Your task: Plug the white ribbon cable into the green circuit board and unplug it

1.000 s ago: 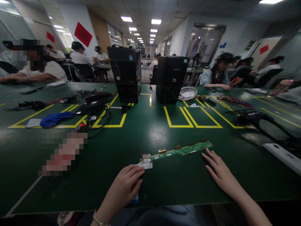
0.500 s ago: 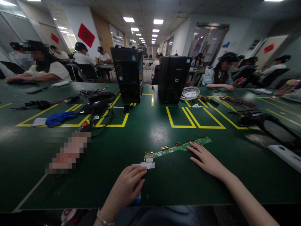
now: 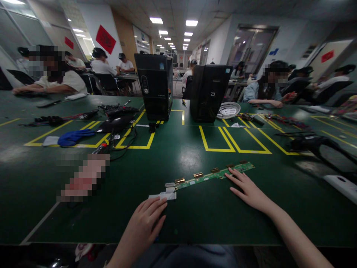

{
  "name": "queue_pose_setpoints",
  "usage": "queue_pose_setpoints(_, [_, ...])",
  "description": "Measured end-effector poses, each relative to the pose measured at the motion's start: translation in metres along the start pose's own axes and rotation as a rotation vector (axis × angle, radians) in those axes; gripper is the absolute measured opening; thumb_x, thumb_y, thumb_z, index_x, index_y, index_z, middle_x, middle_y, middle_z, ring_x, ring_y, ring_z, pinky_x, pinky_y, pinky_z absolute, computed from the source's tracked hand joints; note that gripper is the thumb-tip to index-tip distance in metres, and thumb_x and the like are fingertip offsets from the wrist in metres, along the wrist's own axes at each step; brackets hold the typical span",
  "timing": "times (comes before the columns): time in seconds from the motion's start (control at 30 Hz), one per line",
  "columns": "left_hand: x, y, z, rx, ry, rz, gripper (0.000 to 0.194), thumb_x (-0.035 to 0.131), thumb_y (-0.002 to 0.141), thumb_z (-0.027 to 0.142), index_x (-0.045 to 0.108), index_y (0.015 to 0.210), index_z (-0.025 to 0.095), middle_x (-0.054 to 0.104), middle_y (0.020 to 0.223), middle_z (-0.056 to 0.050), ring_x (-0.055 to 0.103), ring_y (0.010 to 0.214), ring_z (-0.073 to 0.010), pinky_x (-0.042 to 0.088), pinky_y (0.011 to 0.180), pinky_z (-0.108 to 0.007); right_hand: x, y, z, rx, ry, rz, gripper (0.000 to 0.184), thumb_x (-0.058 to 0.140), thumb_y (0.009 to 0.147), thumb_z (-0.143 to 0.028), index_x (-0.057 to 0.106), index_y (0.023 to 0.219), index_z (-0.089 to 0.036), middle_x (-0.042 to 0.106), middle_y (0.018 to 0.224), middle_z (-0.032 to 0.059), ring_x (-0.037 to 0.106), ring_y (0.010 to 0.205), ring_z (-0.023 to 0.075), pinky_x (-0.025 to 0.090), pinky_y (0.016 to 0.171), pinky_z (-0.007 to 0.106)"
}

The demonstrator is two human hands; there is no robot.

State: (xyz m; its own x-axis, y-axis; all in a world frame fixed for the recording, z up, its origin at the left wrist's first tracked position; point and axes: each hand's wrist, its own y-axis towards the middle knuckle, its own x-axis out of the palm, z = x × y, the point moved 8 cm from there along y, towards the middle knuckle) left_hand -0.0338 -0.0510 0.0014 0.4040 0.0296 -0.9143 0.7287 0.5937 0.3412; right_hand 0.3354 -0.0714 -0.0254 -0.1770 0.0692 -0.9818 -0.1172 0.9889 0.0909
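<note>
A long, narrow green circuit board lies slantwise on the table in front of me, with several copper-coloured flex tabs along its far edge. My right hand rests with spread fingers, its fingertips on the right half of the board. At the board's left end is a white flat ribbon cable with a silver connector at its tip, beside the board's corner. My left hand has its fingers closed together over the cable, the thumb lower down. The hand hides part of the cable.
Two black computer towers stand at the back. A blue glove, black cables and a black mouse-like object lie left. A white basket and a white bar are right. People sit at tables beyond.
My left hand has moved left with the ribbon cable, and the connector has shifted from over the board's end to beside it. My right hand stays on the board.
</note>
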Motion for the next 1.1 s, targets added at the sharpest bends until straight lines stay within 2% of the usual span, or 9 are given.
queue_pose_setpoints(0.23, [-0.015,-0.029,-0.006,0.049,0.04,0.04,0.033,0.055,0.09,0.023,0.061,0.123,0.025,0.067,0.12,-0.004,0.062,0.108,-0.0235,0.052,0.093,-0.041,0.001,0.002,-0.002,0.009,-0.029,0.042,0.057,0.036,0.094,-0.057,0.041,0.144,-0.03,0.032,0.153,0.0072,0.031,0.139,0.0283,0.025,0.112,0.056])
queue_pose_setpoints(0.43, [-0.014,-0.025,-0.001,0.039,-0.02,0.028,0.028,0.054,0.091,0.021,0.062,0.118,0.025,0.07,0.113,-0.003,0.064,0.1,-0.0227,0.053,0.092,-0.041,0.007,0.011,-0.024,0.16,-0.147,0.12,0.069,0.029,0.092,-0.063,0.045,0.143,-0.02,0.039,0.148,0.0144,0.035,0.135,0.0331,0.037,0.107,0.051])
queue_pose_setpoints(0.6, [-0.002,-0.009,0.013,0.041,-0.072,-0.036,0.031,0.052,0.092,0.019,0.059,0.122,0.025,0.067,0.119,-0.004,0.061,0.106,-0.0242,0.052,0.092,-0.043,0.014,0.034,-0.061,0.179,-0.188,0.117,0.082,0.025,0.087,-0.073,0.045,0.141,-0.015,0.044,0.143,0.0178,0.038,0.131,0.0386,0.028,0.108,0.057])
queue_pose_setpoints(0.73, [0.006,0.004,0.025,0.027,-0.104,-0.081,0.032,0.05,0.093,0.017,0.058,0.124,0.022,0.064,0.121,-0.006,0.059,0.109,-0.025,0.052,0.093,-0.044,0.016,0.059,-0.096,0.171,-0.146,-0.003,0.09,0.023,0.085,-0.076,0.042,0.143,-0.01,0.042,0.144,0.0217,0.036,0.131,0.0419,0.025,0.108,0.059])
queue_pose_setpoints(0.9, [0.012,0.017,0.036,0.034,-0.139,-0.101,0.031,0.051,0.092,0.015,0.059,0.122,0.02,0.064,0.122,-0.007,0.057,0.11,-0.0261,0.051,0.093,-0.046,0.016,0.081,-0.149,0.077,-0.1,-0.1,0.085,0.03,0.087,-0.072,0.037,0.147,-0.012,0.039,0.146,0.0202,0.033,0.134,0.0404,0.019,0.111,0.056])
queue_pose_setpoints(1.0, [0.014,0.022,0.042,0.03,-0.149,-0.119,0.031,0.052,0.091,0.013,0.06,0.121,0.019,0.063,0.121,-0.008,0.056,0.111,-0.0269,0.051,0.093,-0.048,0.017,0.087,-0.172,0.014,-0.111,-0.107,0.082,0.03,0.088,-0.071,0.035,0.148,-0.014,0.04,0.146,0.0207,0.034,0.134,0.0395,0.022,0.11,0.055])
queue_pose_setpoints(1.1, [0.016,0.026,0.046,0.018,-0.152,-0.14,0.031,0.052,0.091,0.011,0.06,0.119,0.018,0.063,0.122,-0.008,0.055,0.112,-0.0269,0.049,0.095,-0.048,0.015,0.089,-0.184,-0.039,-0.112,-0.061,0.076,0.033,0.09,-0.067,0.037,0.147,-0.016,0.042,0.144,0.0199,0.038,0.132,0.0369,0.027,0.108,0.052])
